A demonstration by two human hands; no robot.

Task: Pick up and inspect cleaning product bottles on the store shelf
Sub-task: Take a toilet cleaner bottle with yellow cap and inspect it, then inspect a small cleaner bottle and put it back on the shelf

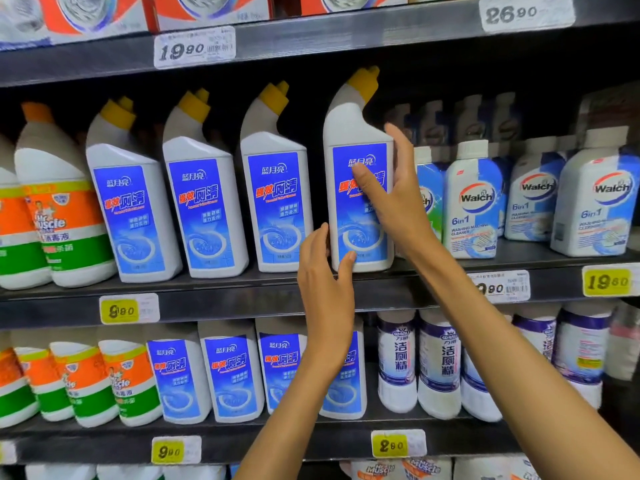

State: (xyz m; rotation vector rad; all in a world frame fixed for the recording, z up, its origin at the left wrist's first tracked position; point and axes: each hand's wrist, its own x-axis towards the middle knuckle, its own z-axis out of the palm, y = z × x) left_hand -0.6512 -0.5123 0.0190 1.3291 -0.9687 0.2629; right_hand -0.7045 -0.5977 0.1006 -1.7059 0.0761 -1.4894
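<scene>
Fingers (398, 140) of right hand (391, 199) wrapped round white bottle (353, 133) with blue label — thumb across label. Bottle base gripped by left hand (323, 271). Bottle held frame centre, at middle shelf (242, 299), rightmost in yellow-capped row (204, 188).

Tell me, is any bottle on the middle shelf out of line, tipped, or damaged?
Only one stands out: the blue-label bottle between both hands stands taller than its three yellow-capped neighbours. It looks lifted or pulled forward, not damaged. No spill or dent shows.
</scene>
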